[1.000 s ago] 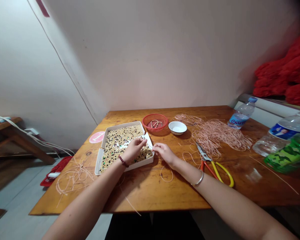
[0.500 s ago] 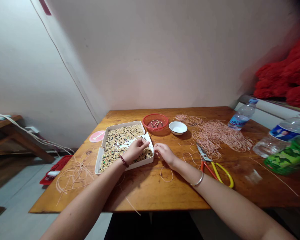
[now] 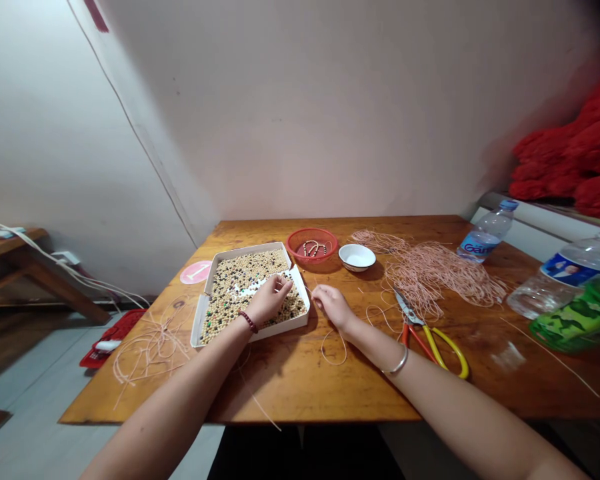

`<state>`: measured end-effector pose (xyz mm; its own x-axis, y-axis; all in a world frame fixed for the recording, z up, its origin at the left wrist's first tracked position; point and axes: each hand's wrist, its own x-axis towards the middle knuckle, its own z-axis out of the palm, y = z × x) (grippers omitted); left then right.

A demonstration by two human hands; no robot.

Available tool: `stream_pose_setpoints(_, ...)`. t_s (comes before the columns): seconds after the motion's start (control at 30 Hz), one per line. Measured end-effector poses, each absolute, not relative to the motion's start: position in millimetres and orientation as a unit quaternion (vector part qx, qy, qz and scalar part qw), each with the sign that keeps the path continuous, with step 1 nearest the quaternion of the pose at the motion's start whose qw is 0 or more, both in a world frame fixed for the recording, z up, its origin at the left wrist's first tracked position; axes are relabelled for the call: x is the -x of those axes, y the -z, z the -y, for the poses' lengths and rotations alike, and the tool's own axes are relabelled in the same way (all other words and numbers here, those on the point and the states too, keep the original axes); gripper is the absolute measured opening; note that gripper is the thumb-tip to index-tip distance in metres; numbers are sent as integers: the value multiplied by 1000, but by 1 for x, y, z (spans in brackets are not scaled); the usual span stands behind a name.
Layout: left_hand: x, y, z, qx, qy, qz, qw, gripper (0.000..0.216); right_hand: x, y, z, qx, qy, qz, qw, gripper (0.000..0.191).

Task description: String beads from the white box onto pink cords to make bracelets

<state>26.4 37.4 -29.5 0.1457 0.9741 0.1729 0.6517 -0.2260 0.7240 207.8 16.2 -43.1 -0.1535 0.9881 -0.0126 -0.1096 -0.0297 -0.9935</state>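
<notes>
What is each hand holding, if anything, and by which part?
The right hand appears to pinch a thin pink cord near one end. The left hand is over a shallow white box of beads; whether it holds anything cannot be told.

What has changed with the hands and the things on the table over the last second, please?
The right hand has moved rightward, away from the bead tray, and the left hand has eased slightly left over it, widening the gap between them. Whether either let something go is too small to tell. The red basket, white bowl and scissors stayed put.
</notes>
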Motion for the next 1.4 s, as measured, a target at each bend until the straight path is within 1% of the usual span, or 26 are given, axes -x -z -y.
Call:
stream_pose_setpoints(0.07, -22, 29, -36, -743, -259, -591, 178, 32, -209, 43, -17, 457, -560, 484, 493, 14)
stream_pose_setpoints(0.17, -18, 29, -34, -785, -184, -579, 120, 43, -210, 42, -18, 462, -564, 467, 500, 14)
stream_pose_setpoints(0.23, -18, 30, -34, -799, -159, -566, 128, 48, -210, 42, -18, 454, -555, 473, 511, 18)
stream_pose_setpoints(0.33, -19, 31, -35, -812, -145, -540, 167, 42, -209, 43, -19, 437, -545, 487, 524, 25)
stream_pose_setpoints(0.43, -21, 30, -35, -817, -155, -516, 206, 34, -207, 45, -21, 418, -558, 490, 524, 32)
stream_pose_setpoints(0.5, -22, 29, -34, -821, -159, -508, 209, 28, -207, 46, -22, 415, -567, 486, 519, 34)
stream_pose_setpoints(0.6, -24, 26, -32, -835, -149, -498, 177, 20, -207, 46, -21, 426, -587, 471, 502, 30)
stream_pose_setpoints(0.73, -26, 23, -29, -837, -155, -498, 163, 23, -208, 44, -20, 432, -604, 459, 488, 22)
stream_pose_setpoints(0.83, -27, 22, -27, -827, -175, -508, 163, 23, -208, 45, -20, 440, -581, 479, 489, 22)
stream_pose_setpoints(1.0, -28, 19, -26, -810, -225, -519, 154, 24, -207, 53, -23, 450, -509, 535, 502, 40)
stream_pose_setpoints(1.07, -28, 18, -26, -802, -248, -524, 145, 24, -207, 56, -24, 446, -498, 552, 499, 44)
stream_pose_setpoints(1.27, -30, 18, -26, -800, -281, -515, 130, 20, -204, 63, -26, 447, -497, 589, 454, 43)
stream_pose_setpoints(1.4, -30, 18, -26, -806, -278, -509, 120, 15, -204, 66, -27, 450, -478, 609, 444, 43)
